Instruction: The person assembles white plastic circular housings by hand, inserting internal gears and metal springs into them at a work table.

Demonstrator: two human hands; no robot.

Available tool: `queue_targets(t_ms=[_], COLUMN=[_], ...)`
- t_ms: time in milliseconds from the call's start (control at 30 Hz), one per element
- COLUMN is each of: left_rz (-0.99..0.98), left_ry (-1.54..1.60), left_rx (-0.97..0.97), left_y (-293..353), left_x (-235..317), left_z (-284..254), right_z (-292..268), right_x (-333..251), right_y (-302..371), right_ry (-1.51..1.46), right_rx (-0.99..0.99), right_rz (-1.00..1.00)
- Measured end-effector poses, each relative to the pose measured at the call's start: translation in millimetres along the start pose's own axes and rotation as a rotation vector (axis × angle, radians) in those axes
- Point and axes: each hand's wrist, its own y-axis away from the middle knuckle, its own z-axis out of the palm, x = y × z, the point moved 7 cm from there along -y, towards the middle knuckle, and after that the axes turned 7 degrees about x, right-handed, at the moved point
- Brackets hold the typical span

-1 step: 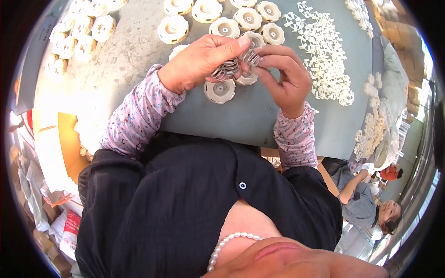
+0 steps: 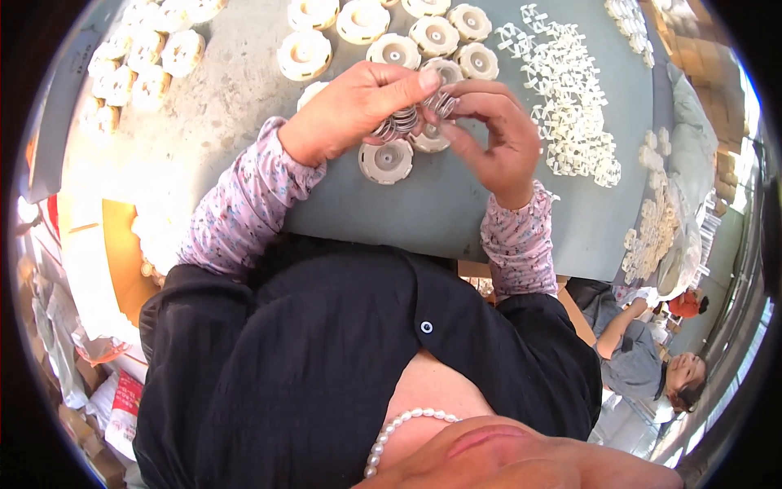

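My left hand (image 2: 346, 110) is closed round a bunch of silvery wire coil springs (image 2: 397, 124), its thumb stretched over the top. More coils (image 2: 442, 104) show between the two hands, at the fingertips of my right hand (image 2: 503, 138). The right fingers are bent against these coils, and the right thumb sits just below, slightly blurred. Beneath the hands lie round cream plastic discs with notched rims; one disc (image 2: 386, 161) is just below the springs, another (image 2: 430, 138) is partly hidden by the fingers.
More round discs (image 2: 394, 52) stand on the grey table (image 2: 350, 204) beyond my hands. Small white plastic clips (image 2: 570, 106) lie in a pile to the right. Stacked discs (image 2: 147, 61) are at the far left. A person (image 2: 639, 354) is at the lower right.
My right hand has shifted very slightly to the left, and its thumb has dropped a little from the coils. My left hand stays nearly still on the springs.
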Motion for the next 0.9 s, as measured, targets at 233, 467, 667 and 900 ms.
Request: queue_targets(t_ms=[233, 467, 667, 900], left_rz=[0.37, 0.415, 0.376, 0.288], left_ry=[-0.444, -0.092, -0.141, -0.161], left_rx=[0.205, 0.083, 0.127, 0.128], left_y=[3.2, 13.0, -0.3, 4.1], left_x=[12.1, 16.9, 12.9, 7.6], left_z=[-6.4, 9.6, 3.5, -1.6], right_z=[13.9, 16.3, 8.3, 5.7], right_x=[31.1, 34.5, 27.1, 9.1], right_y=[26.5, 28.7, 25.1, 13.4], right_ry=[-0.376, -0.661, -0.561, -0.363], right_rx=[-0.023, 0.066, 0.02, -0.032], right_rz=[0.599, 0.612, 0.453, 0.214])
